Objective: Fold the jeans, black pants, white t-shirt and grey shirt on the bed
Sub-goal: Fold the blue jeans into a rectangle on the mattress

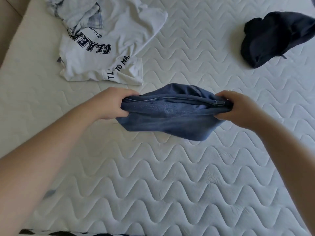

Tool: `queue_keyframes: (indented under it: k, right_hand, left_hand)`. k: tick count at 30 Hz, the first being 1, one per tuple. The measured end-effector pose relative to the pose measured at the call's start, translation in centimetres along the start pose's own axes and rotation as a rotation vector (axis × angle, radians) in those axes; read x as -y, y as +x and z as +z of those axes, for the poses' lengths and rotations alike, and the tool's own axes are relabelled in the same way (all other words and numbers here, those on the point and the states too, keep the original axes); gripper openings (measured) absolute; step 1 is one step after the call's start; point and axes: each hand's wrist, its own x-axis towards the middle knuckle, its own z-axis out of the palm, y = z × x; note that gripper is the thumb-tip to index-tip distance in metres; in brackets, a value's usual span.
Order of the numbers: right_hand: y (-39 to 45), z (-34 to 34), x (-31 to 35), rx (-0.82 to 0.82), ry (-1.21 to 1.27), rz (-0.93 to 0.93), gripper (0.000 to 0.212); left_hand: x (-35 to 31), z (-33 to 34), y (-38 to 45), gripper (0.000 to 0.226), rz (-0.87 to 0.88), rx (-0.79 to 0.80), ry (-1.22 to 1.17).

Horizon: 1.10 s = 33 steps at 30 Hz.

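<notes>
White quilted mattress (170, 176) with a wavy stitch pattern filling nearly the whole view. At far left, a crumpled white cotton t-shirt (95, 55) with dark block lettering, lying flat but creased, a lettered band along its near hem. Above it, partly overlapping its top, a rumpled pale grey shirt (76, 12) with a faded blue patch. At far right, well apart from both, a bunched heap of black pants (272, 36). Bare mattress between these and the hands, nothing lying across the middle. At the bottom edge, a strip of dark-and-white pattern, too cut off to identify.

In the centre, folded blue denim jeans (170, 114) stretched sideways as a thick bundle, lower edge sagging towards the mattress, contact with it not clear. Left hand (112, 104) curled tight around the bundle's left end, fingers wrapped under, thumb on top. Right hand (237, 108) gripping the right end likewise, fingers closed over the seam.
</notes>
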Motion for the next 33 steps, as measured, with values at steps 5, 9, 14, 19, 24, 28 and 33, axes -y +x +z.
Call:
queue_keyframes:
  k: [5,9,14,19,24,28,33]
  right_hand:
    - [-3.7,4.4,-3.3,-0.332,-0.121,-0.135,0.045]
    - [-8.0,10.4,-7.4,-0.391,-0.177,-0.174,0.043]
    - [-12.9,16.5,-11.0,-0.336,-0.290,-0.182,0.043]
    - [-16.3,19.3,-13.2,-0.193,-0.398,-0.120,0.058]
    - [-17.8,20.0,-13.3,-0.166,-0.388,-0.092,0.055]
    - [-16.9,19.9,-12.6,-0.235,-0.263,-0.030,0.040]
    - [-12.2,19.3,-11.7,-0.270,0.255,0.441,0.051]
  left_hand:
    - [-0.6,5.2,-1.5,0.073,0.246,-0.329,0.176]
    - [0.0,12.8,-4.1,0.067,0.286,-0.294,0.253]
    - [1.5,20.5,-8.6,0.067,0.284,-0.311,0.339]
    - [2.5,24.6,-11.6,0.073,0.185,-0.249,0.454]
    - [3.2,27.1,-15.0,0.077,0.014,-0.071,0.499]
    - [1.9,26.1,-14.2,0.055,-0.090,-0.193,0.321]
    - [1.4,23.6,-9.8,0.039,-0.389,-0.363,-0.090]
